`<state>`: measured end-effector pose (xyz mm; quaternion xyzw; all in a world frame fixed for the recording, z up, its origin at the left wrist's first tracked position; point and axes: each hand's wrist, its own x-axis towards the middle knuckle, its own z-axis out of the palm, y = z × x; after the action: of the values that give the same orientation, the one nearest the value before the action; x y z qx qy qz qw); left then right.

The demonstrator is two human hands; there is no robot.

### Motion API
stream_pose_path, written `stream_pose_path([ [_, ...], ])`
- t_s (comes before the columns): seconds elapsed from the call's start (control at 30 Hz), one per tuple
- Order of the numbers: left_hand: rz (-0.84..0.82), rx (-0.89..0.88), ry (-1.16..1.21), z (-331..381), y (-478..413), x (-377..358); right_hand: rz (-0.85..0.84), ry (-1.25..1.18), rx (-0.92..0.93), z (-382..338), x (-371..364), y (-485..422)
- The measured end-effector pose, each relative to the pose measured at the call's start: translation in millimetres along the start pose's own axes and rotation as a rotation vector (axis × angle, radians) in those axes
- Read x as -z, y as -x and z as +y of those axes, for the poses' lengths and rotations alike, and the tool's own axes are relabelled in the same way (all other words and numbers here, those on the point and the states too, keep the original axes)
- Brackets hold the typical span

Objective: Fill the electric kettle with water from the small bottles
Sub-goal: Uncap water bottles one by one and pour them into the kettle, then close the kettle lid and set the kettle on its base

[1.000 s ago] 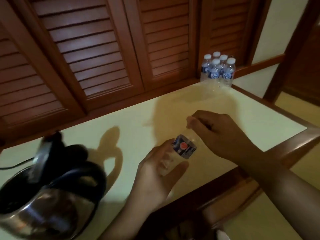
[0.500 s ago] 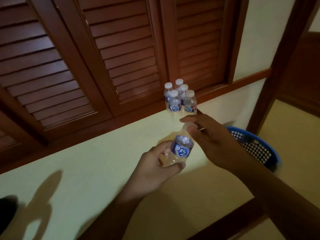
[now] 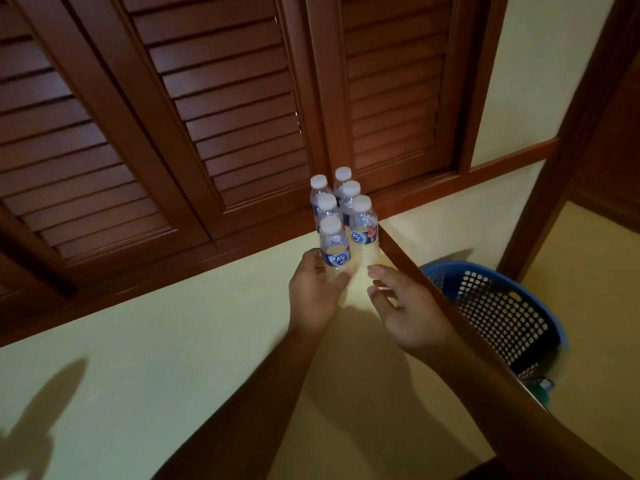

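Note:
Several small capped water bottles (image 3: 362,220) stand in a tight cluster at the back right corner of the cream counter (image 3: 173,341). My left hand (image 3: 317,289) is wrapped around the lower part of one more small bottle (image 3: 334,247), which has a white cap and a blue label. This bottle is upright at the front of the cluster. My right hand (image 3: 403,306) hovers just right of it with fingers spread and nothing in them. The electric kettle is out of view.
Dark wooden louvred doors (image 3: 207,116) rise right behind the counter. A wooden trim (image 3: 401,254) bounds the counter's right edge. Beyond it, lower down, stands a blue perforated plastic basket (image 3: 498,313).
The view swung right and the kettle left the frame. My left hand carried the bottle to the cluster. My right hand came off its cap and opened.

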<state>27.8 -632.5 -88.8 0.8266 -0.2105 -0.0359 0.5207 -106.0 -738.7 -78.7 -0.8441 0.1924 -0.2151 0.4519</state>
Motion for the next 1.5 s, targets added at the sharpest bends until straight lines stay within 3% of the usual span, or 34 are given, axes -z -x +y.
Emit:
stream_pose_path([
  [0.37, -0.006, 0.033, -0.009, 11, -4, -6, -0.056, -0.042, -0.01, -5, -2, -1],
  [0.7, 0.097, 0.028, 0.151, -7, 97, 92, -0.167, -0.158, 0.16, -45, -55, 33],
  [1.13, 0.721, 0.198, 0.145, -42, 280, 273, -0.775, -0.398, 0.394, -179, -201, 123],
  [1.33, 0.96, 0.227, 0.053, -44, 361, 341, -0.762, -0.569, 0.441, -244, -243, 160],
  [1.5, 1.036, 0.271, 0.04, -59, 393, 397, -0.728, -0.612, 0.468, -280, -272, 187],
])
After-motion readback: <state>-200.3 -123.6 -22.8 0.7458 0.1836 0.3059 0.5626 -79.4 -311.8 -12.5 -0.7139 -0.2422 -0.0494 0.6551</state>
